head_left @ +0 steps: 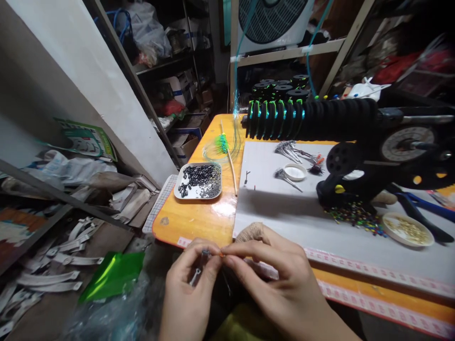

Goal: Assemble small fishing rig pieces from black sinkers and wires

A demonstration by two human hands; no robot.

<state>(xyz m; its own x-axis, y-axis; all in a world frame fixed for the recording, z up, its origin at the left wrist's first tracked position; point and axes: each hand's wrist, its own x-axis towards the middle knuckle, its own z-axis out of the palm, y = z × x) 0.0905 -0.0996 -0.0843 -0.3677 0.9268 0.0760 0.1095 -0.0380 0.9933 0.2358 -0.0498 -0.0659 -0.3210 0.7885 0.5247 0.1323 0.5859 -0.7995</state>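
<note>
In front of the table's near edge, my left hand [192,282] and my right hand [279,272] meet fingertip to fingertip. A tiny orange piece [222,254] shows between the pinched fingers, with my right thumb and forefinger closed on it. My left hand is closed around a small metal wire part [195,276], whose looped end sticks out below the fingers. A thin wire end [227,284] hangs beneath the fingertips. The fingers cover most of the held parts, so how they join cannot be seen.
A white tray [180,190] of small black and grey pieces stands left on the yellow table [209,222]. A black machine [355,142] with a ribbed roller stands right, above scattered coloured beads [359,218] and a dish [408,242] of gold bits. Wire bundles [289,151] lie behind.
</note>
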